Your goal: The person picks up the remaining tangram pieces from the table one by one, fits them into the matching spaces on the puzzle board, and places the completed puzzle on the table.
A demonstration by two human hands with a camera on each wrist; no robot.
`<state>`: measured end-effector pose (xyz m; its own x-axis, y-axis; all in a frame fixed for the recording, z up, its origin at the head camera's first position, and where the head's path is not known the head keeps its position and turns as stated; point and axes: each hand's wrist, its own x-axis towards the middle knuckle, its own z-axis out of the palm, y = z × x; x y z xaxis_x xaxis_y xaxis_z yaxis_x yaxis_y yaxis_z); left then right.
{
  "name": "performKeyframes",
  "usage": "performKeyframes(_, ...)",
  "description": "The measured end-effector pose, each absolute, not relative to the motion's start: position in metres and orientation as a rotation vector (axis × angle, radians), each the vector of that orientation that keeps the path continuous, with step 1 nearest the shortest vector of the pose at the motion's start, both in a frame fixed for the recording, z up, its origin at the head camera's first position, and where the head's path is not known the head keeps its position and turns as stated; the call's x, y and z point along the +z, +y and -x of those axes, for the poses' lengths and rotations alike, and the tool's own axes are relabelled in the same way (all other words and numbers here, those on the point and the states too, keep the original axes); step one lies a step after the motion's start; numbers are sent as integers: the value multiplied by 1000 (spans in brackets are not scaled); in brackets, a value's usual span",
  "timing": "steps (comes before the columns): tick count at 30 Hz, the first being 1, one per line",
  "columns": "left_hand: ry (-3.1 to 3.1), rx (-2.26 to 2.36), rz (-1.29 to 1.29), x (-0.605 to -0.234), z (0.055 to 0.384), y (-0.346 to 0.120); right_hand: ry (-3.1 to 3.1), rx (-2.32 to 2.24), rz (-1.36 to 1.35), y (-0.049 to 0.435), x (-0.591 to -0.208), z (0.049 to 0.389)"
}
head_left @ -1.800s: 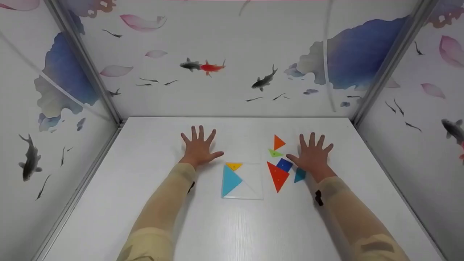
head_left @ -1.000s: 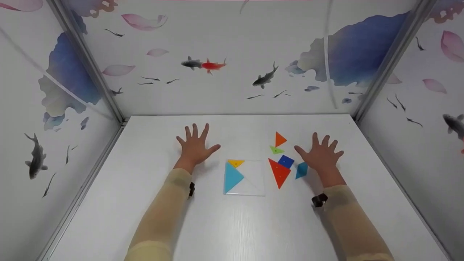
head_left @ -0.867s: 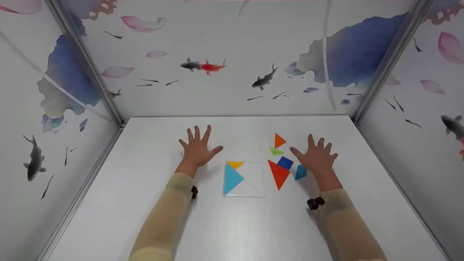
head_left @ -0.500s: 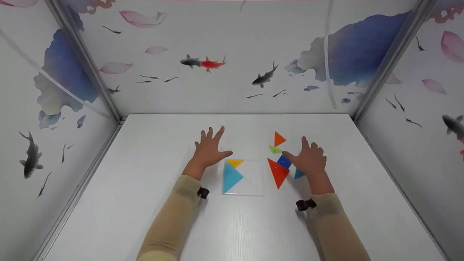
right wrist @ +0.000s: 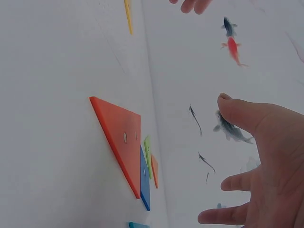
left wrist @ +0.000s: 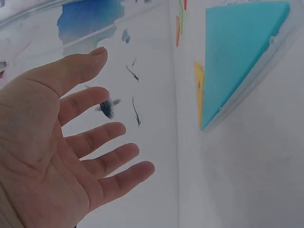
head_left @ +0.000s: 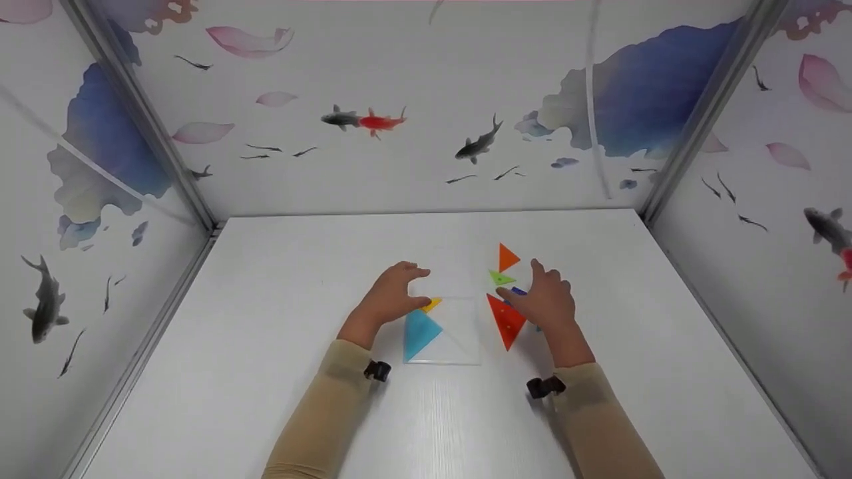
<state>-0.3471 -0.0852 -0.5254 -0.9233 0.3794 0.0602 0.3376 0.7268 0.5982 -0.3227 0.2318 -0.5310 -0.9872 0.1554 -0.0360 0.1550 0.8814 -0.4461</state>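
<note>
The tray lies mid-table, and I see a light blue triangle and a yellow triangle in its left side. The left hand hangs by the yellow one, thumb and fingers wide apart, holding nothing (its thumb covers part of that triangle from my head camera, but the left wrist view shows them apart). The right hand, also spread and unladen, is above the blue square, beside the red triangle. Beyond lie a green triangle and an orange triangle.
</note>
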Motion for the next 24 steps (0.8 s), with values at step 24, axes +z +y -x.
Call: performKeyframes(24,2822,898,-638,-553,340,-92,-3167,765,240,223,-542,301)
